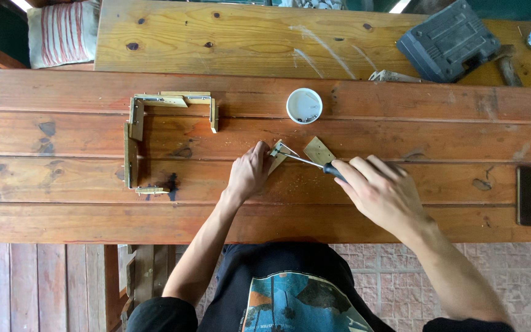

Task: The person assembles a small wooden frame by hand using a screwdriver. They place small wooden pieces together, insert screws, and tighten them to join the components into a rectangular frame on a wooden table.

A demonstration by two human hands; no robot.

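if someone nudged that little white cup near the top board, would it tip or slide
The white cup looks shallow and wide, so it would probably slide rather than tip. It seems to be thin plastic holding a few small dark bits, so it is likely light and easy to knock. It sits clear of the left hand and right hand.

Reddish-brown planks (401, 129); white cup (304, 105); red-striped cushion (62, 34); black case (448, 42).

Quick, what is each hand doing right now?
Left hand: pressing down on a small wooden piece, holding it on the table.
Right hand: closed around a screwdriver.
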